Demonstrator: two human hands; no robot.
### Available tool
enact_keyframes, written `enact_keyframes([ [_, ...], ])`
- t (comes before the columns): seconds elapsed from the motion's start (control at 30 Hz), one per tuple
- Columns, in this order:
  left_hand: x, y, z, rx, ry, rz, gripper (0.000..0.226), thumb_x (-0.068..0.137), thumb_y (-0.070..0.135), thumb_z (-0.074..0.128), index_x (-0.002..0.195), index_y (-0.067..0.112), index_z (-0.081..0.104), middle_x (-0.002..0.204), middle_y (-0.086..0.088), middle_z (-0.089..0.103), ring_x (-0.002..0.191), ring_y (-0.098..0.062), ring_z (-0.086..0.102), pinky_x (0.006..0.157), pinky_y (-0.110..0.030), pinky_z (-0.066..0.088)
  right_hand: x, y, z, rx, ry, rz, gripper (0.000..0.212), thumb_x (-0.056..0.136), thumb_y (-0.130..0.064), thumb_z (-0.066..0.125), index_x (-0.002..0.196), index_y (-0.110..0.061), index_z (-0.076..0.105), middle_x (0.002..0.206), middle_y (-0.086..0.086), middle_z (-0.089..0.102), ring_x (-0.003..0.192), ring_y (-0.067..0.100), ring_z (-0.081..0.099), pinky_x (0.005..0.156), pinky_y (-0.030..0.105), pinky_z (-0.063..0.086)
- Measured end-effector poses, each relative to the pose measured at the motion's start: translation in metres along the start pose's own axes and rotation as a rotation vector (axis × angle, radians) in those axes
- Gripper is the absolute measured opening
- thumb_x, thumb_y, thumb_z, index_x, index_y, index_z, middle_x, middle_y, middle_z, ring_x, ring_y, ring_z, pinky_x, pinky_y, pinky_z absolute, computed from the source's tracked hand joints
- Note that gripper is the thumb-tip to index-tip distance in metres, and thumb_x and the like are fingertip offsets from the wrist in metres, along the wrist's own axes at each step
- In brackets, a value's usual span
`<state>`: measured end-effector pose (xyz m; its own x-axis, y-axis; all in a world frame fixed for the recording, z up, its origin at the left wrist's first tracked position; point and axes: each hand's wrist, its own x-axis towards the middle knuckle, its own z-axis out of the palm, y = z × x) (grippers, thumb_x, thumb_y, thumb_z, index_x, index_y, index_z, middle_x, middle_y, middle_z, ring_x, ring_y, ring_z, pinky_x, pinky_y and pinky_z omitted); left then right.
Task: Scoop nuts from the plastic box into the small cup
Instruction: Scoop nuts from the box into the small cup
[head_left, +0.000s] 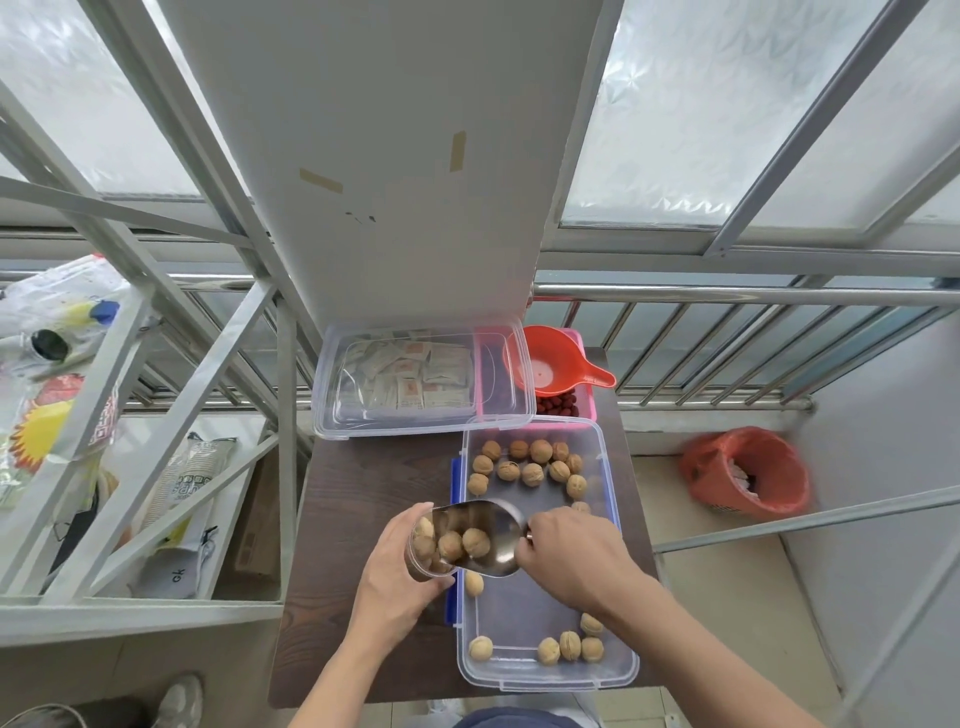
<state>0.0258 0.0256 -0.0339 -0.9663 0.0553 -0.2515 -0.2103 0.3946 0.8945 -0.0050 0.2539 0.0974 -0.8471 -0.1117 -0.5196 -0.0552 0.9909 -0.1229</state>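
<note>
Near me the plastic box (545, 670) rests on the worktop (353, 499), nuts (530, 470) scattered inside. My right hand (571, 558) grips the metal scoop (488, 538), long axis pointing left, mouth tipped into the small cup (428, 543) clasped by my left hand (397, 577).

Your dark wood desk (343, 519), clear lidded box of sachets (410, 382) at its far edge, orange funnel (553, 366) over pink tub of red fruits (563, 402), orange-lined waste basket (745, 475) on floor right.
</note>
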Motion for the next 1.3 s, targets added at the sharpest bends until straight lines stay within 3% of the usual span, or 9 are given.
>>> enact_keyframes([
  [0.27,0.002,-0.002,-0.001,-0.037,0.019,-0.028,0.096,0.063,0.007,0.097,0.145,0.037,0.058,0.141,0.017,0.063,0.132,-0.006,0.06,0.112,-0.03,0.05,-0.018,0.007,0.001,-0.034,0.174,-0.01,0.03,0.102,-0.039,0.035,0.08,-0.024,0.048,0.085,-0.004,0.056,0.089,0.021,0.063,0.066,0.037,0.046],
  [0.4,0.003,-0.002,-0.001,-0.03,0.021,-0.046,0.096,0.064,0.012,0.098,0.146,0.038,0.056,0.14,0.021,0.061,0.13,0.003,0.057,0.11,-0.027,0.05,-0.024,0.025,0.002,0.057,0.197,0.065,0.03,0.102,-0.042,0.033,0.08,-0.025,0.045,0.083,-0.006,0.048,0.079,0.021,0.052,0.063,0.036,0.04],
  [0.5,0.003,-0.002,-0.001,-0.005,0.029,-0.042,0.095,0.065,0.014,0.099,0.145,0.04,0.055,0.139,0.025,0.059,0.127,0.013,0.053,0.108,-0.02,0.046,-0.02,0.042,0.017,0.065,0.129,0.167,0.034,0.101,-0.043,0.035,0.073,-0.024,0.043,0.081,-0.004,0.051,0.076,0.023,0.049,0.064,0.037,0.039],
  [0.6,0.002,-0.005,-0.001,0.003,0.024,-0.05,0.096,0.064,0.014,0.1,0.146,0.038,0.055,0.14,0.024,0.059,0.129,0.013,0.053,0.107,-0.013,0.042,-0.008,0.056,0.044,0.051,-0.043,0.24,0.031,0.099,-0.035,0.037,0.072,-0.024,0.046,0.088,0.002,0.059,0.087,0.03,0.065,0.067,0.036,0.044],
  [0.77,-0.003,-0.008,-0.002,0.026,0.013,-0.071,0.096,0.066,0.014,0.1,0.147,0.039,0.054,0.139,0.028,0.057,0.127,0.019,0.049,0.099,-0.001,0.04,0.013,0.059,0.093,0.04,-0.219,0.276,0.033,0.098,-0.03,0.038,0.11,-0.016,0.065,0.123,0.009,0.069,0.111,0.033,0.067,0.074,0.036,0.042],
  [0.93,-0.009,-0.008,-0.004,0.052,-0.004,-0.068,0.097,0.065,0.018,0.1,0.147,0.041,0.053,0.141,0.029,0.055,0.132,0.015,0.048,0.101,-0.001,0.038,0.036,0.054,0.102,0.074,-0.119,0.193,0.036,0.102,-0.04,0.036,0.106,-0.018,0.064,0.116,0.008,0.07,0.105,0.033,0.069,0.071,0.037,0.042],
  [1.03,-0.012,-0.009,-0.006,0.046,-0.005,-0.07,0.096,0.065,0.019,0.099,0.146,0.043,0.053,0.142,0.028,0.056,0.133,0.013,0.049,0.106,-0.005,0.039,0.047,0.047,0.101,0.067,-0.152,0.129,0.028,0.095,-0.043,0.041,0.087,-0.021,0.058,0.107,0.008,0.073,0.097,0.032,0.071,0.067,0.035,0.044],
  [1.2,-0.016,-0.013,-0.008,0.037,-0.001,-0.073,0.097,0.064,0.012,0.099,0.146,0.037,0.055,0.141,0.026,0.057,0.131,0.017,0.049,0.102,0.004,0.036,0.052,0.053,0.106,-0.063,-0.228,0.027,0.038,0.092,-0.04,0.048,0.105,-0.011,0.069,0.112,0.013,0.073,0.101,0.034,0.069,0.071,0.034,0.041],
  [1.3,-0.019,-0.016,-0.008,0.038,-0.002,-0.085,0.096,0.064,0.01,0.099,0.146,0.036,0.055,0.14,0.024,0.058,0.129,0.017,0.05,0.101,0.004,0.036,0.047,0.058,0.114,-0.141,-0.252,-0.057,0.038,0.097,-0.044,0.045,0.094,-0.012,0.067,0.11,0.015,0.074,0.102,0.035,0.067,0.074,0.036,0.034],
])
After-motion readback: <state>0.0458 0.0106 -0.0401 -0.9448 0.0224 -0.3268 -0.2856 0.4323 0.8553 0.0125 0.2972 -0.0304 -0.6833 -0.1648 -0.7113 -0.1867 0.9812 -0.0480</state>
